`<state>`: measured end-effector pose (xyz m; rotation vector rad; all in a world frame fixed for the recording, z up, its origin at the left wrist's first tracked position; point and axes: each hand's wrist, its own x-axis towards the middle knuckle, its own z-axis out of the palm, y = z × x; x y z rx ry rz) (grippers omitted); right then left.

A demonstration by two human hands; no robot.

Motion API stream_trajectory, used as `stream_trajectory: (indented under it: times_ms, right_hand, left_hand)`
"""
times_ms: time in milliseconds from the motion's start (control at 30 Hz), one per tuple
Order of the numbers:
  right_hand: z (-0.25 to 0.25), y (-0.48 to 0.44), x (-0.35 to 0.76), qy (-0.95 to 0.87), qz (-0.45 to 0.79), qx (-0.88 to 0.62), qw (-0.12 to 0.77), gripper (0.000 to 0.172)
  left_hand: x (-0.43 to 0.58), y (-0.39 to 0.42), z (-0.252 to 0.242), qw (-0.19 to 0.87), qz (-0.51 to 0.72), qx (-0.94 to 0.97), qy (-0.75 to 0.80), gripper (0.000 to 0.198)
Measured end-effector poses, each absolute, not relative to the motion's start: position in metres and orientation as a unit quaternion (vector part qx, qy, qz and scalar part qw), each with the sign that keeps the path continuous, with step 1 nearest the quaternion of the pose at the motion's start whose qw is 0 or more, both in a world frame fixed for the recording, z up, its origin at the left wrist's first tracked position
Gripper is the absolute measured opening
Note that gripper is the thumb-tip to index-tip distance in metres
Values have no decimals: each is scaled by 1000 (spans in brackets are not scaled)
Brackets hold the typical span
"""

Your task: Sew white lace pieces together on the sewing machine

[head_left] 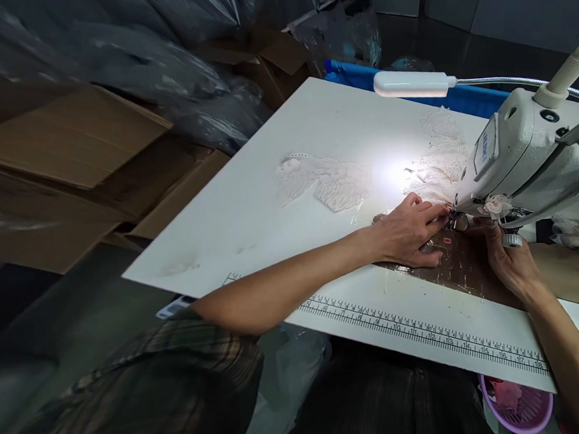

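A white sewing machine (518, 139) stands at the right of a white table. Just left of its presser foot (457, 220), my left hand (408, 231) lies palm down, fingers spread over the brown machine plate, fingertips at the edge of white lace fabric (436, 165). My right hand (511, 260) is on the other side of the foot, fingers partly hidden behind the machine head; what they hold cannot be made out. Further left, another lace piece (341, 183) lies flat on the table.
A lamp (412, 83) lights the table from above. A printed ruler (413, 327) runs along the front edge. Cardboard boxes (67, 134) and plastic sheeting stand at the left. A purple basket (523, 412) sits below the table at the lower right.
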<state>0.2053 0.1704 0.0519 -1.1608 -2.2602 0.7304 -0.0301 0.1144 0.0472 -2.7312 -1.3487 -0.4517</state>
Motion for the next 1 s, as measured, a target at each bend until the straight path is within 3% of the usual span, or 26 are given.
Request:
stream_trajectory:
  times_ms: [300, 467, 667, 867, 1000]
  right_hand:
    - [35, 129, 205, -895, 126, -336, 264, 37]
    - [23, 130, 201, -913, 36, -300, 275, 31]
    - [11, 143, 199, -914, -5, -269, 304, 30]
    - [7, 151, 203, -915, 17, -248, 317, 28]
    - [22, 150, 198, -911, 7, -183, 370, 20]
  left_hand:
    - [-30, 115, 37, -8, -206, -870, -447, 54]
    - [-30, 117, 32, 23, -271, -836, -477, 60]
    - [-39, 175, 49, -29, -165, -841, -515, 40]
    - [-50, 234, 69, -52, -98, -814, -570, 60]
    - [-50, 228, 67, -28, -126, -788, -603, 57]
